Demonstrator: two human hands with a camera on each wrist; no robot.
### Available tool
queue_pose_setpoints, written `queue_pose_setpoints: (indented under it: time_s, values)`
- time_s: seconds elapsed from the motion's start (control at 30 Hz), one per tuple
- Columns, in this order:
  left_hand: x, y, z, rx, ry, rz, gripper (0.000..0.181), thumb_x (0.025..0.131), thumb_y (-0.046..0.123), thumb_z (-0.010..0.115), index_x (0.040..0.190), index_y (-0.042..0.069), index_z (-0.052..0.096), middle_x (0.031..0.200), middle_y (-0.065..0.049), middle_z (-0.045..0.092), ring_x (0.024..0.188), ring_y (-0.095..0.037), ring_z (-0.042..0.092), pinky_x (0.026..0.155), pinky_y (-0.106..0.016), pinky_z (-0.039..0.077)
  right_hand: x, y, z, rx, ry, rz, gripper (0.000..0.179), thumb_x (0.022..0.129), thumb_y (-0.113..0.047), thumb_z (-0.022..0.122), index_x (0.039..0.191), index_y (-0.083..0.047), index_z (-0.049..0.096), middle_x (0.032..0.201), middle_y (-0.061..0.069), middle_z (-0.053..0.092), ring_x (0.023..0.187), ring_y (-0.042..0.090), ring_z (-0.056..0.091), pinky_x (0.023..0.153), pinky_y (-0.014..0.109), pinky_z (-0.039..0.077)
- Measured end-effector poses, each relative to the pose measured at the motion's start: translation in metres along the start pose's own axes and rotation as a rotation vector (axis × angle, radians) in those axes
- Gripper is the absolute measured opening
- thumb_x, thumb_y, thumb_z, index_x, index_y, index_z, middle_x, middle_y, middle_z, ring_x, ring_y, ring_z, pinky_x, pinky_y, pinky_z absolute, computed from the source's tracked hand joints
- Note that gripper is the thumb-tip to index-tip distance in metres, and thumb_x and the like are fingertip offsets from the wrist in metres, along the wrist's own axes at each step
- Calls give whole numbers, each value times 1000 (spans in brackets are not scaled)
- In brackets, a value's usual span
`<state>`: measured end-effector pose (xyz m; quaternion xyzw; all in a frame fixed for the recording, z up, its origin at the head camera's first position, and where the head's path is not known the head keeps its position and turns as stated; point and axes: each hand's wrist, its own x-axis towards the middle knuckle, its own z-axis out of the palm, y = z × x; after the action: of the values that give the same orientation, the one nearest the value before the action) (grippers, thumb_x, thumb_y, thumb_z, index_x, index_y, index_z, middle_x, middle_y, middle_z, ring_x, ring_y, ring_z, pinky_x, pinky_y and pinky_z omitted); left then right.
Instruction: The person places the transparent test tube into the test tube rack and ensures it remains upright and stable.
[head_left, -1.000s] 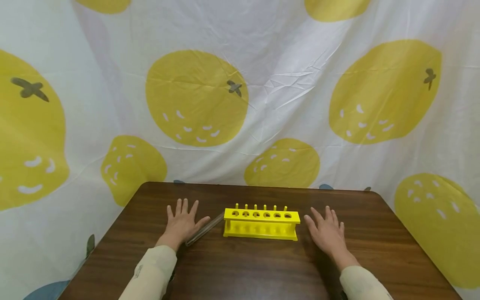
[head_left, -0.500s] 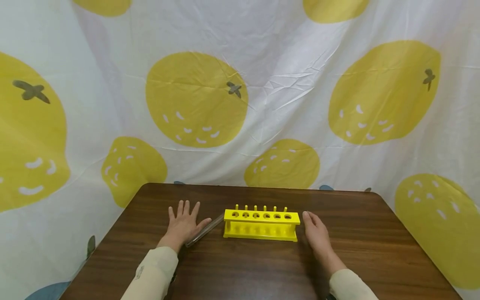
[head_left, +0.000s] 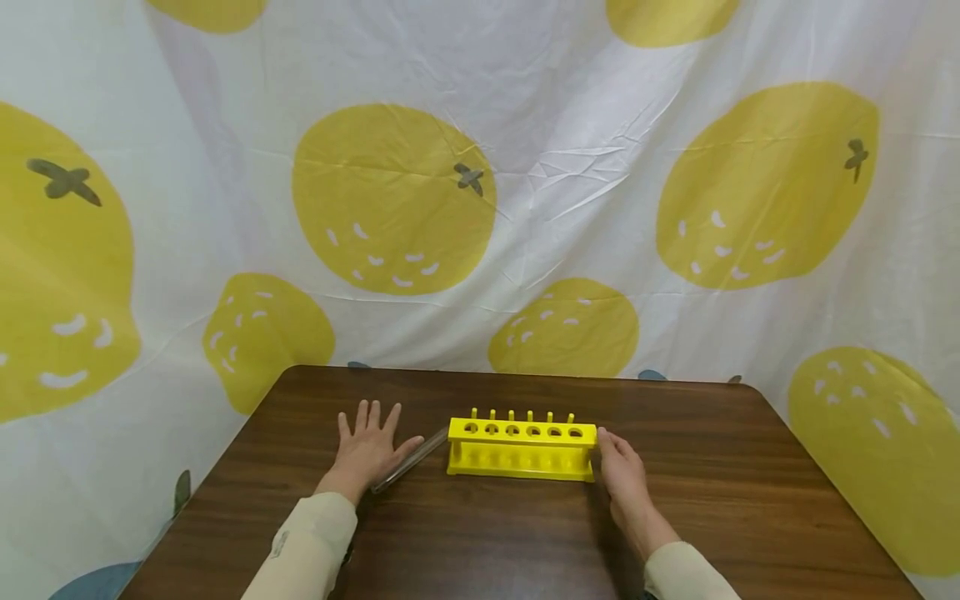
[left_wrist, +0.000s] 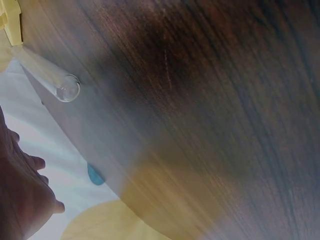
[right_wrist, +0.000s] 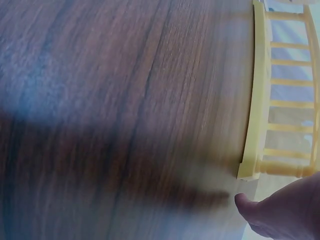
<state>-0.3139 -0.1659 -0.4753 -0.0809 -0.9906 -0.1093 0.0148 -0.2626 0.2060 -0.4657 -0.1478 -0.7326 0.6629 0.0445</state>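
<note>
Here's the wooden table (head_left: 480,533), bearing the yellow rack (head_left: 522,442), upright! At the rack's right end comes the right hand (head_left: 626,475), fingers close together, apparently touching; whether they pinch, it's impossible to tell. Getting hold of the rack seems the step in hand; the next move probably calls for a steady grip there. Left of the rack, the left hand (head_left: 367,450), fingers splayed wide. Between that hand and the rack lies a clear tube (head_left: 411,461), seemingly empty. Finally, the rack's six holes (head_left: 512,430), no tube in any, bare pegs (head_left: 512,415) behind.
</note>
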Motion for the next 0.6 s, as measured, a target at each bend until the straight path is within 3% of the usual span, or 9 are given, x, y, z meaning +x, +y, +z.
queue_pose_setpoints:
  time_s: [0.6]
  values:
    - [2,3,1,3,6,7,82,98,64,41,158,10,26,159,-30,16,148,-47,5,111,-69,-3,2,3,6,35,-11,-9,58,107,-31,41,142,15,37,150,34,31,141,47,25,116,55,19]
